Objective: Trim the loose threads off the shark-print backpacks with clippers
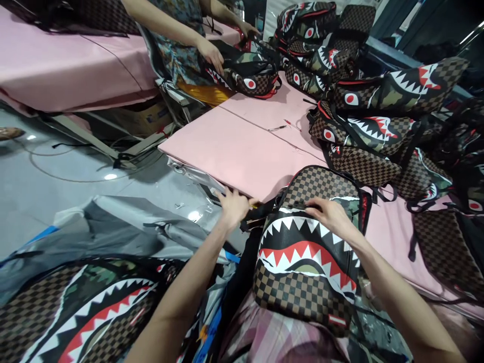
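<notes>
A checkered backpack with a printed shark mouth leans upright on my lap against the table's front edge. My right hand is closed, fingertips pinching the backpack's front at the dark seam above the white teeth. What exactly lies under those fingertips is too small to make out. To the left of the bag, my left hand is at the table's edge with its fingers apart. Something small and yellow shows beside its thumb, near the black straps; whether the hand touches it is unclear.
The pink-covered table bears a pen and piled shark-print bags on the right. Across it, another person's hand rests on a bag. Another backpack lies on grey sheeting at lower left.
</notes>
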Action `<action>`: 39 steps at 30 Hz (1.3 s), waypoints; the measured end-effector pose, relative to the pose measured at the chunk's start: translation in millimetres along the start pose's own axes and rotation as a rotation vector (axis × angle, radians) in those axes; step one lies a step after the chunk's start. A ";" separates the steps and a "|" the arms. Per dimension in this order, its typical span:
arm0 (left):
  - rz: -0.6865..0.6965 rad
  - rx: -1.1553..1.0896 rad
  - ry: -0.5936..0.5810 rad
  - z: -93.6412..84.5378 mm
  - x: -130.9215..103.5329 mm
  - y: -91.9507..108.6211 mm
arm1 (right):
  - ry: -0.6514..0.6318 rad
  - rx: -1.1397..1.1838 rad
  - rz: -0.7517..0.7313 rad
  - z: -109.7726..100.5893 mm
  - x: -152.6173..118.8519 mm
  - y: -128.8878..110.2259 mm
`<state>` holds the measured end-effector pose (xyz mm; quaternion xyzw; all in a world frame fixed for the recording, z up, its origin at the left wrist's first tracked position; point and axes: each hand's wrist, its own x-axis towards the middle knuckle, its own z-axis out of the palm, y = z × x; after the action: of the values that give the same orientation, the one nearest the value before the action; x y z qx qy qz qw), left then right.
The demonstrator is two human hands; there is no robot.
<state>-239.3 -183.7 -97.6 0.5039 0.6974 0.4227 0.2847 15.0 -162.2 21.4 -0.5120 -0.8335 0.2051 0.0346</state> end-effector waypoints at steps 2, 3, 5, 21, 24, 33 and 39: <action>0.121 0.150 0.057 5.2 24.0 18.4 | 0.079 0.342 0.086 5.9 -14.5 37.0; 0.181 0.160 0.019 16.7 37.2 31.9 | 0.142 0.508 0.146 10.8 -22.9 53.1; 0.229 0.067 -0.168 53.3 62.1 63.8 | 0.306 0.773 0.300 20.3 -42.6 79.1; 1.009 0.230 -0.893 5.4 -119.6 114.9 | 0.529 1.008 0.495 -3.6 -182.3 142.3; 1.055 0.355 -0.683 -0.9 -153.1 72.9 | 0.370 0.958 0.443 25.1 -188.5 122.3; 1.052 0.545 -0.387 -20.3 -176.7 26.3 | 0.416 1.021 0.529 97.1 -222.9 127.6; 0.966 0.425 -0.514 -28.3 -166.4 45.2 | 0.404 1.001 0.532 102.5 -221.1 131.7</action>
<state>-186.8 -343.2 -49.3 0.8970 0.3666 0.2198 0.1124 202.8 -333.9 -88.2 -0.6532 -0.4560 0.4727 0.3767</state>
